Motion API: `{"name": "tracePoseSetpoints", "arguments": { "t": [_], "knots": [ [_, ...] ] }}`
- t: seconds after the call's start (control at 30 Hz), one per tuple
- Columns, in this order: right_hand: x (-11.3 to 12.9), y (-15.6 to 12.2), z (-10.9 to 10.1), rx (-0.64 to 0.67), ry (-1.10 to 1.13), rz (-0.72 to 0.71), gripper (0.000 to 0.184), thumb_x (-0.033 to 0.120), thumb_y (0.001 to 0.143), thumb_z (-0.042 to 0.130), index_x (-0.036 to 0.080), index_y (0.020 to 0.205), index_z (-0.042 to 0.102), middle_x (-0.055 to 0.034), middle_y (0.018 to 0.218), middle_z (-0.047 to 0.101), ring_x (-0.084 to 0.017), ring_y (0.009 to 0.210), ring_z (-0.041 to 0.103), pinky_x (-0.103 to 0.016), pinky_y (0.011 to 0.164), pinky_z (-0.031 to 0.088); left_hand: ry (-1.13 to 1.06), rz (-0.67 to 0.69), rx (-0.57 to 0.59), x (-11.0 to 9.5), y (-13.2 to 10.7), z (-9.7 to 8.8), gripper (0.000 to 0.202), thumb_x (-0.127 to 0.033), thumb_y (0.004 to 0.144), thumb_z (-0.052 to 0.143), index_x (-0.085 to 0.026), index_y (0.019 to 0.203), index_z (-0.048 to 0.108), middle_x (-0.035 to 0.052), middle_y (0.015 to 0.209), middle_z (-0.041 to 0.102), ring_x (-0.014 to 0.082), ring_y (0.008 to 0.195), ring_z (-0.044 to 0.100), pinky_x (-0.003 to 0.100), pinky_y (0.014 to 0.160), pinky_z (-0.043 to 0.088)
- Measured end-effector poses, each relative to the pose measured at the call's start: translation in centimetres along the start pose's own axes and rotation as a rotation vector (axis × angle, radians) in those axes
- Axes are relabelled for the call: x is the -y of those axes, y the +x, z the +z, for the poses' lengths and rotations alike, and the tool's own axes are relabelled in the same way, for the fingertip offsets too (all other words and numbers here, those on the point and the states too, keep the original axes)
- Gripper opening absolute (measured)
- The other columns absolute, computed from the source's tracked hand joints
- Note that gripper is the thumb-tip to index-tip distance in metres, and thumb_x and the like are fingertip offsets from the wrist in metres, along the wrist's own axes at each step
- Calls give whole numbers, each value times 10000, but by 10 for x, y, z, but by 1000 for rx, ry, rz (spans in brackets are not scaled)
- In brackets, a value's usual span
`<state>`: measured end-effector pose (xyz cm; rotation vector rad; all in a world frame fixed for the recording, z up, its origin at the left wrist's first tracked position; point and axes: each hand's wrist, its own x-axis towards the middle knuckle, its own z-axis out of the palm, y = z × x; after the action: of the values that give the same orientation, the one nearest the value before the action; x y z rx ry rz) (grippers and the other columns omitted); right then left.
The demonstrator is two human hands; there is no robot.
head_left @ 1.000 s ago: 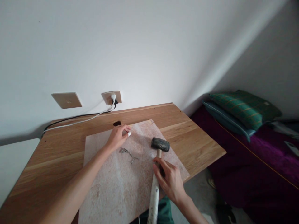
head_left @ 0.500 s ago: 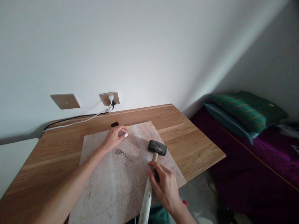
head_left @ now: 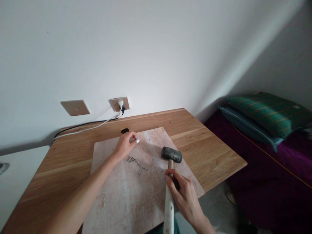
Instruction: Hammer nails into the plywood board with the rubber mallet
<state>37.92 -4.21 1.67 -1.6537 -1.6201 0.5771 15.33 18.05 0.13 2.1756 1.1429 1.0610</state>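
Observation:
My right hand [head_left: 184, 191] is wrapped round the handle of a mallet [head_left: 171, 155] with a black head and a pale wooden shaft. The mallet's head is over the right part of a thin, worn board [head_left: 117, 195]. Close to the board's far edge, my left hand [head_left: 126, 143] has its thumb and index finger pinched together. White shows at the thumb tip, and whatever the pinch holds is too small to make out. Several loose metal nails [head_left: 136, 162] lie on the board between my hands.
Under the board is a wooden desk [head_left: 207, 149] against the wall. Cables [head_left: 97, 125] run along its back edge to a wall socket [head_left: 119, 104]. A white surface [head_left: 21, 175] stands at left; a bed with purple cover [head_left: 258, 175] and pillows [head_left: 263, 113] is at right.
The view has turned slightly left, so everything sits further right in the picture. My left thumb and index finger have come closer together. My right hand keeps its hold on the mallet.

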Motion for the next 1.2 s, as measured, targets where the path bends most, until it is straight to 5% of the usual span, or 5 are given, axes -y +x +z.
{"name": "tracePoseSetpoints", "arguments": {
  "t": [0.23,0.43,0.6,0.87,1.2],
  "knots": [
    [-3,3,-15,74,114,136,354,459,999,540,223,1259,590,87,629,477,-142,535,490,-255,543,367,5,32,9,-11,-6,-1,127,-118,841,648,-229,889,612,20,920,742,213,926,717,349,897,539],
    [-4,-7,-33,115,915,477,627,511,915,695,280,1444,450,-47,1077,689,-194,787,702,-214,444,472,-89,117,184,-31,15,21,261,-14,851,590,-238,980,622,6,991,789,186,932,759,305,875,558],
    [8,-27,-25,172,1250,749,646,524,835,791,281,1381,546,-30,1000,710,-60,408,551,-133,278,283,-143,95,272,-40,48,52,298,18,829,595,-226,995,636,5,960,810,196,933,759,316,886,559],
    [4,-38,-18,337,1461,768,437,538,845,816,226,1113,668,99,601,572,18,327,225,-84,297,253,-185,157,239,-30,49,74,333,52,799,568,-218,963,670,24,997,796,200,970,742,337,937,559],
    [-1,-19,-33,238,1154,724,530,616,783,835,243,1063,584,126,618,539,4,301,234,-122,240,308,-194,165,201,-28,50,74,226,32,780,607,-174,807,696,22,867,714,167,798,670,263,780,515]
  ]
}}
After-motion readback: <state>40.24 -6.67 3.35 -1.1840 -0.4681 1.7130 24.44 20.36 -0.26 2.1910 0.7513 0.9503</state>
